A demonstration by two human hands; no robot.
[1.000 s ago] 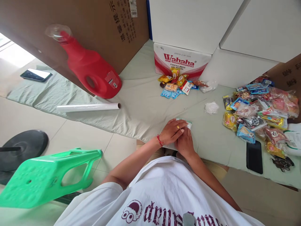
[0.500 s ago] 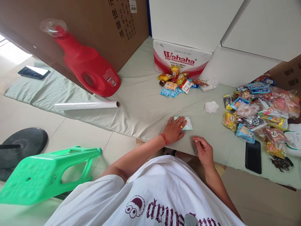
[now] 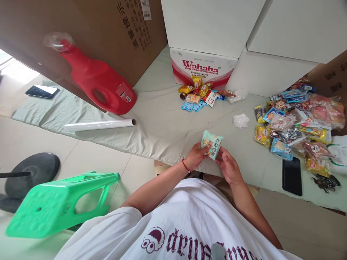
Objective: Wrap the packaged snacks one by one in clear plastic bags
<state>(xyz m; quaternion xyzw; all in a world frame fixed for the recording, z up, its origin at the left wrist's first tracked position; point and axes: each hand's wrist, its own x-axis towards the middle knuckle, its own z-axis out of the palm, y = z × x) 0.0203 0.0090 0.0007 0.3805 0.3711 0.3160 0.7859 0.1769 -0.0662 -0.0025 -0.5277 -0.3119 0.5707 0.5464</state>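
A small mint-green snack packet (image 3: 211,143) with dark printed characters is held up in front of me, above the near edge of the cloth. My left hand (image 3: 197,156) grips its lower left side, thumb on the printed face and fingers behind. At the packet's lower right corner is my right hand (image 3: 229,165), its fingertips touching the edge with the fingers partly curled; whether they grip it I cannot tell. A crumpled white piece of plastic (image 3: 240,121) lies beyond my right hand.
Several snack packets (image 3: 199,94) lie against the Wahaha carton (image 3: 202,66). A larger snack heap (image 3: 295,122) covers the right side, near a black phone (image 3: 292,176) and keys (image 3: 326,183). Leftward are a white roll (image 3: 100,125), a red jug (image 3: 100,81) and a green stool (image 3: 40,209).
My left hand has lifted the packet off the cloth, where it lay flat under the palm, and its printed face now shows. My right hand has moved left and up to the packet.
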